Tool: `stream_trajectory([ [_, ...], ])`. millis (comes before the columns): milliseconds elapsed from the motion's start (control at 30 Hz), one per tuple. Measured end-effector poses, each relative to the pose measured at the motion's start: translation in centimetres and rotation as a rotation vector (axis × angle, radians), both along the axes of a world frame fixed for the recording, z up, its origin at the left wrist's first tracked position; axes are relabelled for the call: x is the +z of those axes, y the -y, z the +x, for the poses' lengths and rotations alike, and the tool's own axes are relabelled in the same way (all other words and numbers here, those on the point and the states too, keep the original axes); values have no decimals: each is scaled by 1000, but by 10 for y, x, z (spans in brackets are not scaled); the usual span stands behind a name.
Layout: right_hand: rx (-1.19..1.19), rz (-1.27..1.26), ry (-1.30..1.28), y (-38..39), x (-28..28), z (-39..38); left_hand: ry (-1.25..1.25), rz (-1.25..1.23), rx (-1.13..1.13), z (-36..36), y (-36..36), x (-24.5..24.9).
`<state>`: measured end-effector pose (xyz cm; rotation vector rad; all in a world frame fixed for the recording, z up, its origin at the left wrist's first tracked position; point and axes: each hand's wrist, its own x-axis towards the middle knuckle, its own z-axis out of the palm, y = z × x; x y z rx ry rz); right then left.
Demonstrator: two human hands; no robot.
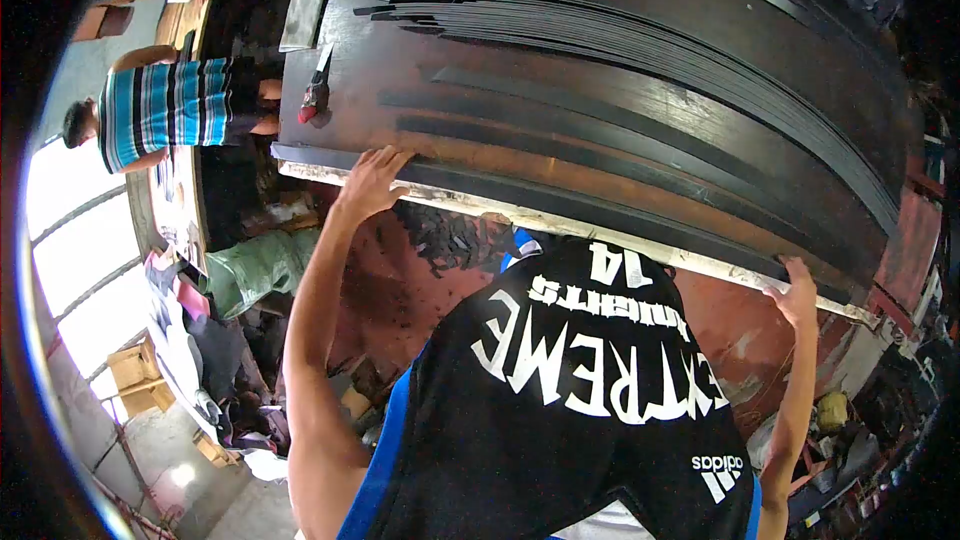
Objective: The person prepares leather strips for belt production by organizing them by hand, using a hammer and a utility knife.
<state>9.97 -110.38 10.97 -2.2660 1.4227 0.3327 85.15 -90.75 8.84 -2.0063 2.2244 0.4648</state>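
Observation:
A long dark flat strip lies along the near edge of the table. My left hand grips it toward its left end, fingers over the top and thumb at the near edge. Far to the right, my right hand is closed on the same strip near its other end. Just beyond it are several loose dark strips. A knife with a dark, red-ended handle rests on the table's left side, blade pointing away.
A bundle of thin strips curves across the far part of the table. A grey flat piece sits at the far left corner. Another person in a striped shirt stands at left. Dark scraps litter the floor below the edge.

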Motion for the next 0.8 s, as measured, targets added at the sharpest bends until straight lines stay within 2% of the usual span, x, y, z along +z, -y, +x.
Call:
stream_trajectory([
  [33,10,-82,0,-8,-12,0,-4,-9,-1,-8,3,-1],
  [100,7,-91,14,-11,-33,-3,-26,26,71,-22,7,-2],
  [167,50,-93,15,-7,-36,2,28,-57,26,-15,2,-21],
  [233,97,-191,41,-10,-40,7,-27,-121,0,-9,2,-23],
  [267,48,-100,29,-8,-44,3,-14,-59,12,-9,7,-22],
  [333,97,-204,36,-10,-63,-12,-98,77,128,-17,22,-11],
  [367,46,-183,0,-13,-54,-2,-85,53,129,-23,24,-2],
  [400,45,-108,25,-12,-41,7,-82,-51,63,-9,14,-20],
  [433,66,-242,59,-16,-54,-1,-88,17,82,-15,19,-14],
  [467,42,-190,4,-15,-53,3,-23,-8,53,-30,23,-5],
  [500,27,-131,-7,-13,-44,10,-51,6,0,-26,22,-20],
  [533,14,-132,26,-14,-48,10,-149,-103,-96,-67,35,-18],
  [667,17,-164,-28,-11,-43,1,-159,-55,-227,-178,62,-9],
  [800,61,-281,-109,0,-48,-56,-85,-77,-236,-217,69,-19],
])
